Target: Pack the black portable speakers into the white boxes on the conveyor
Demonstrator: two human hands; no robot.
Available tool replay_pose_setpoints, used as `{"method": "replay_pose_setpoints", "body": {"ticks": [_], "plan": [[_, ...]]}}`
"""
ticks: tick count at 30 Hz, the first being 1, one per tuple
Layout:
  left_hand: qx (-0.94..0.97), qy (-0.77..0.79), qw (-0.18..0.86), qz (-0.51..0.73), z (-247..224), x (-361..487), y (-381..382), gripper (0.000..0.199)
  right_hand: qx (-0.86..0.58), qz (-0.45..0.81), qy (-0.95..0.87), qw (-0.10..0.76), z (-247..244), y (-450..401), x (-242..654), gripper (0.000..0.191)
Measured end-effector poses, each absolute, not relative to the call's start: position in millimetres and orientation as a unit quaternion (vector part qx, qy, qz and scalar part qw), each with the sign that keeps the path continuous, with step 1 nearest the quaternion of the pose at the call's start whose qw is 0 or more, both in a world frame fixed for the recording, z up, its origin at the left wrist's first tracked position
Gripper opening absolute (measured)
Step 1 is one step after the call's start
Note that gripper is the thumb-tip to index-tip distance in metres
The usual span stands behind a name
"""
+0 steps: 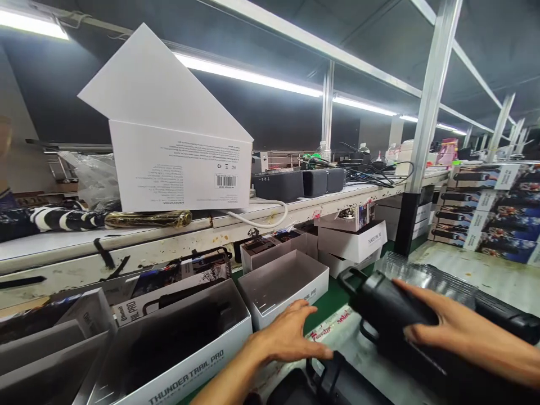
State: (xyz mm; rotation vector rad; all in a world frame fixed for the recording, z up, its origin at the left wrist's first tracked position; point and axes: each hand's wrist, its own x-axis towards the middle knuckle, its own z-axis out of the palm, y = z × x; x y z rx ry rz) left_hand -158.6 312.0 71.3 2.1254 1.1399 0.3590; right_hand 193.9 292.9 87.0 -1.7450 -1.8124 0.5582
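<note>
My right hand (447,326) grips a black portable speaker (392,315) around its body, fingers on top and thumb along the near side. The speaker tilts above the worktop, its looped carry handle pointing up and left. My left hand (287,337) is open, fingers spread, and its thumb lies close to the handle of a second black speaker (350,382) at the bottom edge; whether they touch I cannot tell. Just beyond my left fingers is an open white box (291,281). Left of it, a larger open box (189,365) marked THUNDERTRAIL PRO has a dark interior.
A clear plastic tray (426,275) and another black speaker (502,315) lie at the right. Printed boxes (485,208) are stacked behind them. On the raised shelf (295,211) stand a white box with its lid up (181,163), dark speakers (278,185) and tangled cables. A metal post (434,95) rises at right.
</note>
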Motion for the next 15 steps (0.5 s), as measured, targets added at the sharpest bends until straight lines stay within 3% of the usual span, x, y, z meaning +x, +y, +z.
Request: {"method": "replay_pose_setpoints", "body": {"ticks": [4, 8, 11, 15], "plan": [[0.721, 0.408, 0.518, 0.213, 72, -134, 307, 0.116, -0.666, 0.454, -0.499, 0.317, 121, 314, 165, 0.08], [0.567, 0.32, 0.704, 0.284, 58, -121, 309, 0.116, -0.577, 0.594, -0.426, 0.364, 99, 342, 118, 0.067], [0.506, 0.289, 0.741, 0.333, 48, -127, 315, 0.105, -0.519, 0.617, -0.41, 0.428, 70, 359, 81, 0.062], [0.442, 0.395, 0.706, 0.388, 51, -155, 328, 0.093, -0.482, 0.594, -0.488, 0.421, 44, 376, 58, 0.072]]}}
